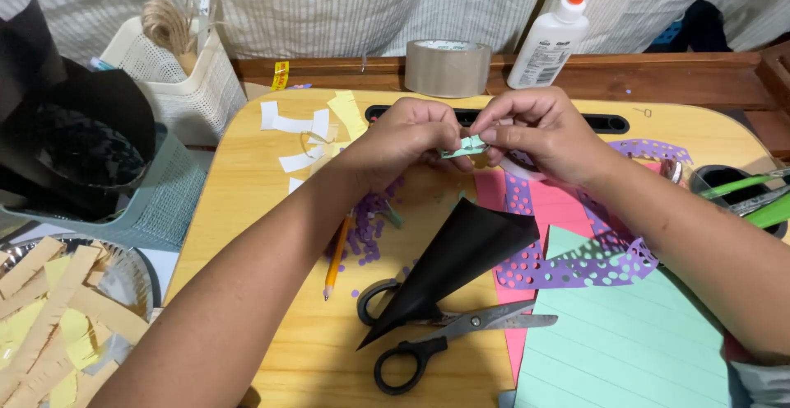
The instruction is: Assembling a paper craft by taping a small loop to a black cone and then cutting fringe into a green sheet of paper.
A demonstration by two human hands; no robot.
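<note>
At frame centre, the left hand (403, 140) and right hand (539, 132) are pinching a small strip of matt mint paper (463, 147). Below them a black paper cone (457, 264) is showing a dull, smooth face, lying over scissors (448, 334) with bright metal blades and glossy black plastic handles. The table (239, 210) is looking like pale, smooth, lightly varnished wood. At upper centre, a tape roll (448, 68) is gleaming faintly; beside it, the glue bottle (553, 37) is glossy white plastic.
</note>
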